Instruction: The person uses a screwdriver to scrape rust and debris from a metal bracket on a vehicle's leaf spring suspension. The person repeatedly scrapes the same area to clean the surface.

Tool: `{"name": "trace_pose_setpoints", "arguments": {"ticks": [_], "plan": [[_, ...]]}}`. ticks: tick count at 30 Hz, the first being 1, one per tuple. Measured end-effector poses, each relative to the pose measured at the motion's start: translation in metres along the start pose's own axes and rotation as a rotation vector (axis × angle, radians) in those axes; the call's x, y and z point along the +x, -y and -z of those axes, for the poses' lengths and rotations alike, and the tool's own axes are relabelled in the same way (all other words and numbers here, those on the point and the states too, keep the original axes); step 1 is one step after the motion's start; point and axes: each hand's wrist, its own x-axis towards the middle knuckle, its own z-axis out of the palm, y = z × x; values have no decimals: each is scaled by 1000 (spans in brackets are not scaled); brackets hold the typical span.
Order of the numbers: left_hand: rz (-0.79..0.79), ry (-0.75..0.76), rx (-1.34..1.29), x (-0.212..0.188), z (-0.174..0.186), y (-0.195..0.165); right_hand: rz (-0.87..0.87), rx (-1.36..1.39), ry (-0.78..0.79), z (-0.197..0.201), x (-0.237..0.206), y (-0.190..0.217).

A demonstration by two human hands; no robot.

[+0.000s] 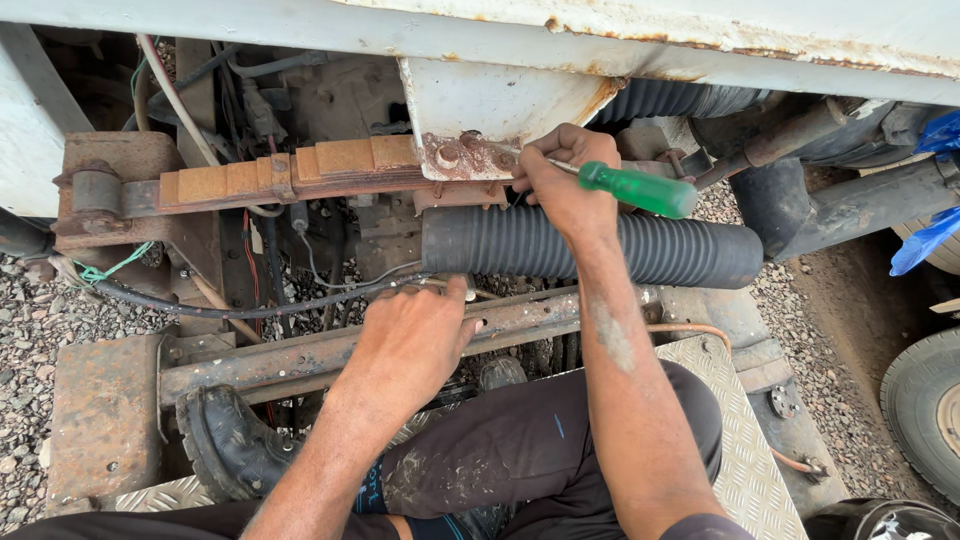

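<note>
Gravel [40,330], tyre [925,415], blue plastic [925,240]

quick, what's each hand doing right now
Left hand: open, palm pressed on the rusty metal bar, holding nothing.
Right hand: closed around the green-handled screwdriver, tip toward the rusted bracket.

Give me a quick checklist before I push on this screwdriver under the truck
1. Right hand grips the green-handled screwdriver: ok.
2. Tip seated on the rusty bracket bolts: cannot tell, hand hides it.
3. Left hand braced on the rusty frame rail: ok.
4. Black ribbed hose clear of the tool: ok, it lies below.
5. Boot planted: ok.
</note>
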Motion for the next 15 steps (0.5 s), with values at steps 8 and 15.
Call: {"name": "trace_pose_setpoints", "arguments": {"ticks": [8, 15], "plan": [[42, 50, -18, 3, -9, -10, -25, 120, -35, 24, -5, -4], [1, -22, -11, 6, -7, -17, -68, 4, 56, 26, -4, 1]]}}
